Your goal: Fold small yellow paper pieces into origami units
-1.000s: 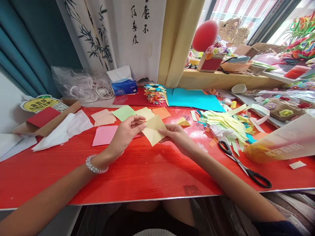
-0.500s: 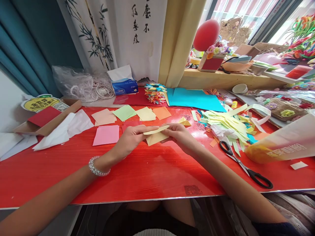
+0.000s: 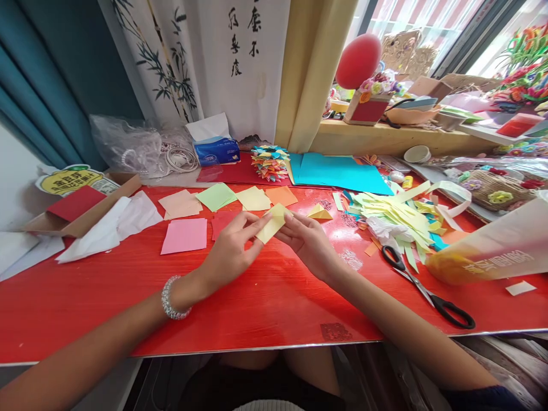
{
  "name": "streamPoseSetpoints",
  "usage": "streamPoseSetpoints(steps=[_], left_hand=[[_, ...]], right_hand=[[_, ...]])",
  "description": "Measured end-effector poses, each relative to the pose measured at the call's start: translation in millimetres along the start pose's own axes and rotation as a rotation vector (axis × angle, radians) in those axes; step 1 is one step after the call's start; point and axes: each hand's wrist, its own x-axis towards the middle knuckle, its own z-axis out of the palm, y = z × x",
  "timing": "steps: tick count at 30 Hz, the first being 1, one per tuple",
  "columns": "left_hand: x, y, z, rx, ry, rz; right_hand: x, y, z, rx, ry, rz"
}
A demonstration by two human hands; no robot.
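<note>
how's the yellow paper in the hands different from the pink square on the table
The yellow paper is folded into a narrow shape and pinched above the table between the left hand and right hand. The pink square lies flat, unfolded and untouched, and looks larger. Both are plain coloured craft paper.

Both grips cover part of the folded yellow paper point(image 3: 274, 223) (its lower edge hidden); tissue box point(image 3: 216, 150) print unreadable

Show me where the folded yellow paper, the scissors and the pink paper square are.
folded yellow paper point(image 3: 273, 223), head view, middle of the folded piece held between both hands.
scissors point(image 3: 428, 294), head view, on the blades near the pivot.
pink paper square point(image 3: 185, 235), head view, middle of the sheet.
</note>
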Motion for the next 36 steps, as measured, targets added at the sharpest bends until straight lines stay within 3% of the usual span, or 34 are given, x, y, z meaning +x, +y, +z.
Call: streamPoseSetpoints(steps=[3, 5, 8, 11, 16, 22, 32, 36], left_hand=[[0.2, 7.0, -2.6, -0.067, -0.074, -0.028], [2.0, 9.6, -5.2, -0.156, -0.029, -0.13], [5.9, 9.1, -7.8, -0.253, 0.067, -0.269], [8.1, 6.5, -8.0, -0.348, 0.044, -0.309], [6.9, 5.5, -6.2, -0.508, 0.07, -0.38], [5.7, 6.1, -3.4, -0.51, 0.023, -0.425], [4.9, 4.3, -2.0, -0.526, 0.06, -0.429], [6.2, 0.4, 1.3, -0.507, -0.063, -0.469]], right_hand=[[-0.6, -2.2, -1.6, -0.069, 0.035, -0.055], [-0.9, -4.9, -2.7, -0.157, 0.061, -0.078], [-1.6, -9.1, -2.5, -0.3, -0.012, -0.044], [-2.7, -10.2, 0.4, -0.324, -0.062, 0.003], [-4.0, -3.9, 4.6, -0.293, -0.015, 0.025], [-6.1, 0.0, 4.8, -0.388, -0.012, -0.013], [-5.8, -0.2, 5.8, -0.403, -0.006, -0.016], [-6.0, 2.6, 5.6, -0.363, 0.072, -0.101]])
